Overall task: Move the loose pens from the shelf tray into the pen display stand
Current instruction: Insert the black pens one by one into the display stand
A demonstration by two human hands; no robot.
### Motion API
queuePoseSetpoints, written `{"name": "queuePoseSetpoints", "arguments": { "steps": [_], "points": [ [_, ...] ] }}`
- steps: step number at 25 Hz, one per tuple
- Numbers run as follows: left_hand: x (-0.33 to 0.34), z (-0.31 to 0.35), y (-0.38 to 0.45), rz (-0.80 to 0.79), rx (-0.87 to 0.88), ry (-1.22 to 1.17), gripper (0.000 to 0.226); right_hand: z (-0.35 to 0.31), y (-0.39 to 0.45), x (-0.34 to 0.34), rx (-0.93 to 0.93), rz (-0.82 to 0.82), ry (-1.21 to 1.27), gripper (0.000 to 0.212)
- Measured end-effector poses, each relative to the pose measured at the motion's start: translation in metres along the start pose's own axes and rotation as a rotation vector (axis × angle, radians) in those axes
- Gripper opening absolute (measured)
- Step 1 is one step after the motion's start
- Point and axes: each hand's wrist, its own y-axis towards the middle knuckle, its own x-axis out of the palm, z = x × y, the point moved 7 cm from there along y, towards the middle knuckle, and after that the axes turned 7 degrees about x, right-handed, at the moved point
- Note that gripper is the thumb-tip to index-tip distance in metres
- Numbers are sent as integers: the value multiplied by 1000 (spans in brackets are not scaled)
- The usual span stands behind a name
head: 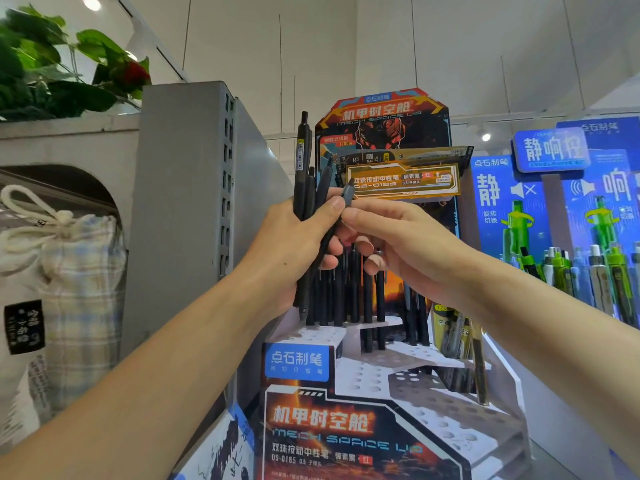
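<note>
Black pens (304,202) — a bunch of them — sit upright in the left hand (294,247), fingers curled round, just above the pen display stand (398,393). Right hand (398,237) pinches one dark pen (347,195) at the bunch's edge — more pens stand in the stand's upper tier.

My two hands, four black pens (304,188) bunched in my left, one tiered pen display stand (391,386), one checked drawstring bag (74,268).
</note>
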Motion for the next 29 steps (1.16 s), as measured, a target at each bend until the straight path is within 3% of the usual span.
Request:
{"name": "queuePoseSetpoints", "arguments": {
  "steps": [4, 7, 14, 29],
  "points": [
    [7, 5, 1, -24, 2, -6, 21, -1, 5, -2, 30, -30, 105, 19],
    [5, 7, 1, 26, 34, 23, 19, -6, 9, -11, 11, 48, 137, 15],
    [-10, 11, 3, 114, 164, 176, 18, -9, 11, -34, 30, 264, -81, 16],
    [-15, 18, -2, 107, 205, 291, 17, 2, 13, 8, 36, 136, -302, 13]
  ]
}}
